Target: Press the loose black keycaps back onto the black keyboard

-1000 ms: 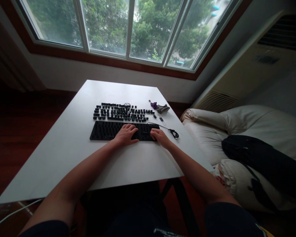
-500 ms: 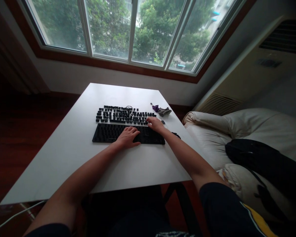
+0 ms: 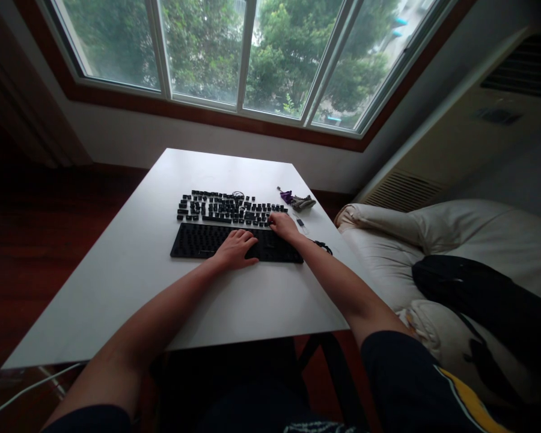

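Observation:
A black keyboard base (image 3: 193,242), its keycaps off, lies on the white table. My left hand (image 3: 235,249) rests flat on its middle, fingers stretched out and thumb apart, so it is open. Behind the base, loose black keycaps (image 3: 225,209) are laid out in rows that follow a keyboard layout. My right hand (image 3: 284,225) reaches over the right part of the base to the front row of these keycaps. Its fingertips are pinched together on a small black keycap (image 3: 271,222), which they partly hide. My right forearm and hand cover some of the base's right end.
Toward the back right of the table (image 3: 130,270) lie a purple and grey cloth bundle (image 3: 300,202) and a small dark piece (image 3: 300,222). A black cable (image 3: 323,247) sits beside my right forearm. A beige sofa (image 3: 379,231) with a black bag (image 3: 473,285) stands on the right.
The fingers of my right hand have closed together at the front keycaps. My left hand stays on the keyboard base. The whole view has shifted slightly.

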`<state>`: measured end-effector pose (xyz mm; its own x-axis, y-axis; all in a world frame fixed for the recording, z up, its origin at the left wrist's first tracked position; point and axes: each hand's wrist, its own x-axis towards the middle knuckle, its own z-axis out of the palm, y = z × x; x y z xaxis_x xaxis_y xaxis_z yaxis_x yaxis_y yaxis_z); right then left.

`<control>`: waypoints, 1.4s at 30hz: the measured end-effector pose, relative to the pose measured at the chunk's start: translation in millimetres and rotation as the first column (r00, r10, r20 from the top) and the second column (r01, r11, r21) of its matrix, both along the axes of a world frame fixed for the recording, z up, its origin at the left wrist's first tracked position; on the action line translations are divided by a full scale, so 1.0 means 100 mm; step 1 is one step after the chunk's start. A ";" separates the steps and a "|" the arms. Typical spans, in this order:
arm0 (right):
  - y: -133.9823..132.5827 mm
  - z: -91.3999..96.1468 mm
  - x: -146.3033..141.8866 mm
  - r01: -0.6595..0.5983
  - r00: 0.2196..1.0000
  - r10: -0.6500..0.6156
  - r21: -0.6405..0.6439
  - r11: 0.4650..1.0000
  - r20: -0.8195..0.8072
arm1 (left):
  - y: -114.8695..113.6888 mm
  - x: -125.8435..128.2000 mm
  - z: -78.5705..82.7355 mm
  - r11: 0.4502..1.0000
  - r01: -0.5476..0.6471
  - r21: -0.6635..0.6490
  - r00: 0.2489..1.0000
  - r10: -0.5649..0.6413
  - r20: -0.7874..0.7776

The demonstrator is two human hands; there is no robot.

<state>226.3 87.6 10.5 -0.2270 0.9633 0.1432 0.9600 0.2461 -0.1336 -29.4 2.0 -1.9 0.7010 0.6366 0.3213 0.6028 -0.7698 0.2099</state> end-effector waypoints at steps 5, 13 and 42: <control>-0.09 0.03 0.00 0.014 1.000 -0.014 0.077 0.997 -0.001 | 0.00 0.00 0.01 1.000 -0.004 -0.001 1.000 0.004 -0.005; -0.51 0.21 0.18 -0.153 0.974 0.155 0.029 0.988 -0.163 | 0.01 0.00 0.00 1.000 0.001 -0.001 1.000 -0.001 -0.005; -1.25 0.29 0.18 -0.367 0.930 0.362 -0.103 0.925 -0.061 | 0.00 0.01 -0.03 1.000 -0.002 -0.024 1.000 0.002 -0.004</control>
